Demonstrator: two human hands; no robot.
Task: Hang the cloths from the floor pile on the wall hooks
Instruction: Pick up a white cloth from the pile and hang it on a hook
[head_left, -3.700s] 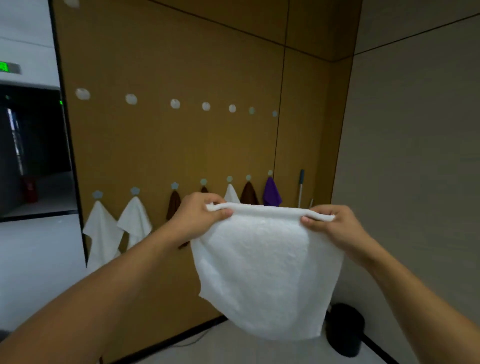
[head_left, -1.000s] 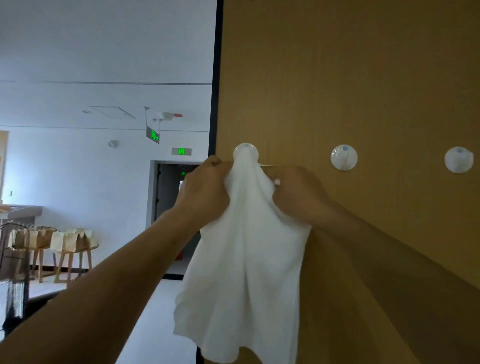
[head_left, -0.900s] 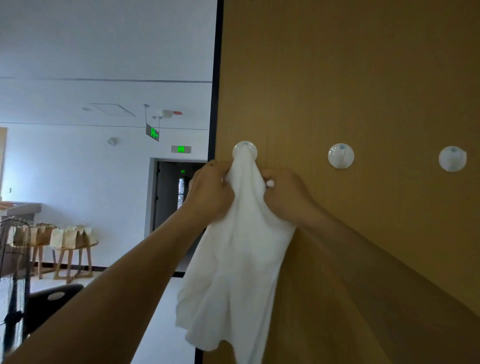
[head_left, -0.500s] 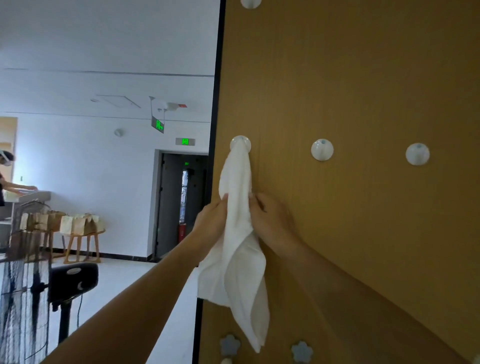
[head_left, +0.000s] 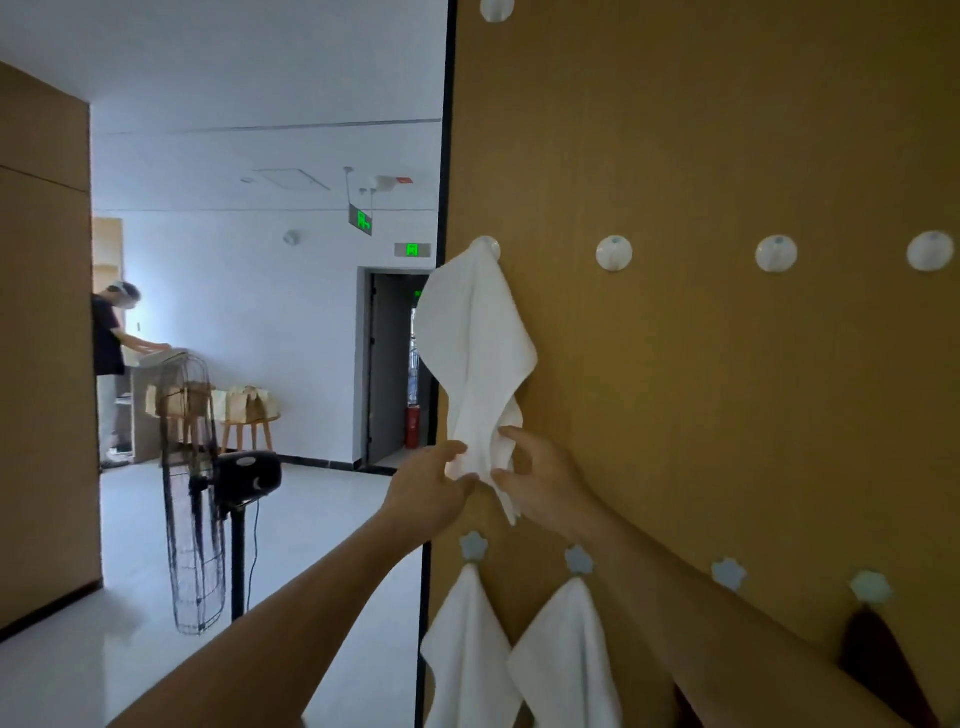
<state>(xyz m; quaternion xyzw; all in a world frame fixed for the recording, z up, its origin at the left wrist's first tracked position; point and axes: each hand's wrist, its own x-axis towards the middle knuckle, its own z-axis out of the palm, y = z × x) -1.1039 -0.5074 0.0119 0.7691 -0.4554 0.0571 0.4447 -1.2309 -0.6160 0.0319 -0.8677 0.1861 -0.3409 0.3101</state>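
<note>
Where cloth (head_left: 475, 358) hangs, its hook (head_left: 488, 246) (mostly) hides.

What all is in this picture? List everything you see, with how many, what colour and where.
White cloth: one, hanging from the leftmost round hook, lower end in both hands.
Round hooks: five visible, white; four in a row at mid height on the wood wall, one at the top edge.
Flower hooks: four, pale blue, lower row.
Lower cloths: two white, on the two left flower hooks.
Dark cloth: one, brownish, on the right flower hook.
Fan: one, black, standing on the floor at left.
Person: one, far left, at a counter.
Exit signs: two, green, over the doorway.
Left hand: holds the cloth's bottom.
Right hand: fingers pinch the cloth's bottom.
</note>
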